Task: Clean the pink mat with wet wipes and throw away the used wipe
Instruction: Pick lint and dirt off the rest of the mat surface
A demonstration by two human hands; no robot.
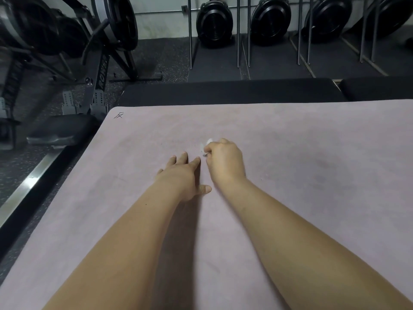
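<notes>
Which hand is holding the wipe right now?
The right hand, curled round the white wipe; the left hand lies flat, fingers straight, on the pink mat.

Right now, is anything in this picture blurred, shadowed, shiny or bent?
Head view: the wipe in the right hand looks motion-blurred; the forearms throw a soft shadow on the pink mat between them; the metal rail at left glares; the far-right poles lean, wide-lens distortion.

Left hand point(182, 175) lies flat on the pink mat point(290, 153); right hand point(224, 163) clutches a crumpled wipe point(206, 146)
</notes>
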